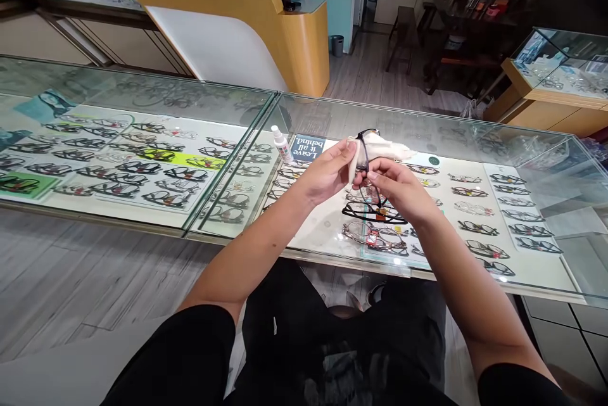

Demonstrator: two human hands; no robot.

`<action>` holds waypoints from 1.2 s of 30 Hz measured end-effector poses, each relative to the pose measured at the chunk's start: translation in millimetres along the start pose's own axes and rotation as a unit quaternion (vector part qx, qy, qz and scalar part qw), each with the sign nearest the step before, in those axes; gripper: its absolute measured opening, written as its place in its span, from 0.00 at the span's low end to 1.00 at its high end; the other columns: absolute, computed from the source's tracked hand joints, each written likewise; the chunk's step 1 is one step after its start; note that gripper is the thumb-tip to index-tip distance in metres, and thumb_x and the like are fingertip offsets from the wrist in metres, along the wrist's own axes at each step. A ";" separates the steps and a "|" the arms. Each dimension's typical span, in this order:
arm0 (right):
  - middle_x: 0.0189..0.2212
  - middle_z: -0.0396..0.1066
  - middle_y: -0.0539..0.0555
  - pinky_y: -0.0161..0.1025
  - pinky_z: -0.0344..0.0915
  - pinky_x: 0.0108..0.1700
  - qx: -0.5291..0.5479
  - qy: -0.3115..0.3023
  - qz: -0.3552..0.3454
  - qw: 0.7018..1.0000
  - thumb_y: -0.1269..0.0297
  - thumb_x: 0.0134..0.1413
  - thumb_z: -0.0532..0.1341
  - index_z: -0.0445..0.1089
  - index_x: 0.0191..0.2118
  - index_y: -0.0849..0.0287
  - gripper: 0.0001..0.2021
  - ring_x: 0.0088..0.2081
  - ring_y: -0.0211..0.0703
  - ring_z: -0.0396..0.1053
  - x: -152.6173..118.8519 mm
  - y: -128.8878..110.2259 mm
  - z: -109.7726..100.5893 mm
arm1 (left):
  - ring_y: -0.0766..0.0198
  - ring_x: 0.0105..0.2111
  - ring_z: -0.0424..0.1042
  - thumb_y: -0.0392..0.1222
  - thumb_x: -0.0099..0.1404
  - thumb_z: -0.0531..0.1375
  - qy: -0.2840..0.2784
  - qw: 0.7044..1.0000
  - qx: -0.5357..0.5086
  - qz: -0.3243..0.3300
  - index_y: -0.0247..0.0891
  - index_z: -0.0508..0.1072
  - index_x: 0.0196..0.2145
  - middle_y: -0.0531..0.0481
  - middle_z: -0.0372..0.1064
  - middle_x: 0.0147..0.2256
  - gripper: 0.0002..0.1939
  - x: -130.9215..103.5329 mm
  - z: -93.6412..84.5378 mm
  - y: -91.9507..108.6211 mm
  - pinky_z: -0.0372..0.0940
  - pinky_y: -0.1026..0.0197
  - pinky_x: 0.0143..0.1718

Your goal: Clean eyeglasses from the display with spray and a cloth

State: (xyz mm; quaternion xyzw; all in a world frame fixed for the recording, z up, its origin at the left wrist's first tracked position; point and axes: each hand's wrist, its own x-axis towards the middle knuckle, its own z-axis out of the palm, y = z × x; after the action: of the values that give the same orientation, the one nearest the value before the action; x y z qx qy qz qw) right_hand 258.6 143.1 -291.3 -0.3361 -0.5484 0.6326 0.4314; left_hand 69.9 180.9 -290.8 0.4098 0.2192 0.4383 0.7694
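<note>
My left hand (330, 171) pinches a white cloth (387, 149) against a pair of dark-framed eyeglasses (365, 156), above the glass counter. My right hand (398, 185) is closed on the lower part of the same eyeglasses, fingers bent around the frame. The cloth's loose end spreads to the right over the back of my right hand. Part of the lenses is hidden by the cloth and fingers. To the left of my hands, a small white spray bottle (282, 144) stands upright beside a blue card (308, 148) with white lettering.
The glass display counter (327, 253) runs across in front of me, with many eyeglasses inside, including a black-framed pair (375, 213) below my hands. Behind it are a yellow wooden cashier desk (304, 45), a grey bin (337, 45) and another glass showcase (560, 76).
</note>
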 end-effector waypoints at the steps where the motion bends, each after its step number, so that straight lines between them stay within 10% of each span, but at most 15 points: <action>1: 0.40 0.82 0.55 0.40 0.67 0.41 0.003 -0.001 0.003 1.000 0.49 0.63 0.72 0.73 0.39 0.55 0.15 0.42 0.45 0.77 0.2 0.6 0.4 | 0.66 0.21 0.73 0.56 0.67 0.72 0.001 1.000 0.002 -0.001 0.38 0.70 0.41 0.55 0.72 0.26 0.21 -0.3 0.8 -0.8 0.67 0.64 0.24; 22: 0.37 0.81 0.55 0.45 0.76 0.45 0.069 0.052 0.014 0.996 0.49 0.55 0.77 0.75 0.39 0.55 0.18 0.38 0.47 0.79 -3.2 -9.1 -3.6 | 0.57 0.34 0.79 0.61 0.63 0.73 -0.057 0.994 0.085 0.023 0.36 0.75 0.39 0.46 0.76 0.30 0.24 -0.9 -6.4 9.5 0.73 0.56 0.37; 36: 0.40 0.81 0.55 0.48 0.75 0.50 0.038 0.028 -0.004 0.999 0.50 0.58 0.75 0.80 0.42 0.54 0.14 0.44 0.50 0.79 -1.8 3.4 1.2 | 0.68 0.23 0.71 0.54 0.54 0.80 -0.026 0.995 0.091 0.030 0.37 0.73 0.37 0.53 0.73 0.26 0.26 -1.1 -2.1 1.0 0.67 0.63 0.26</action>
State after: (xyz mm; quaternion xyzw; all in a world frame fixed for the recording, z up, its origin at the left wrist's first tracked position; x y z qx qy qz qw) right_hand 257.7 140.9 -294.5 -0.3346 -0.5129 0.6418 0.4615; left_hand 67.3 181.1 -291.2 0.4957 0.2262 0.4283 0.7209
